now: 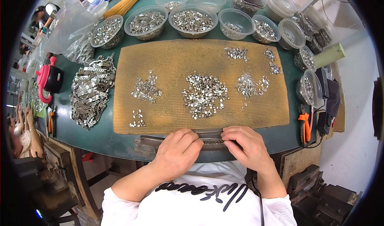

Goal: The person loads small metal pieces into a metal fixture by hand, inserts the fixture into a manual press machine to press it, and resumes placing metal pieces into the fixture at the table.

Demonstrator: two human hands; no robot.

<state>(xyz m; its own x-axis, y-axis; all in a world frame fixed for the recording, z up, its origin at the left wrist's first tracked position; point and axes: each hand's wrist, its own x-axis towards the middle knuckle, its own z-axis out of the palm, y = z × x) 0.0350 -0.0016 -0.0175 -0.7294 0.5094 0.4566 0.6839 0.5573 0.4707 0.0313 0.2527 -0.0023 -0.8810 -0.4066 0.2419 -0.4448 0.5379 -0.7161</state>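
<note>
A narrow dark metal bar (152,140) lies along the near edge of the table, and a row of small metal links (213,141) sits along its middle. My left hand (179,149) is closed, its fingers curled down onto the bar at the left end of the row. At the right end, the thumb and forefinger of my right hand (249,147) come together at the links. Whatever is between the fingertips of either hand is too small or hidden to make out. Just beyond the bar lies a brown textured mat (168,114) with a central pile of small shiny metal pieces (205,95).
Smaller piles of metal pieces (147,88) dot the mat. Clear plastic bowls (193,20) of parts line its far side. A heap of metal strips (92,92) and a pink-and-black pot (49,79) stand left; orange-handled pliers (305,126) lie right. Other people work at far left.
</note>
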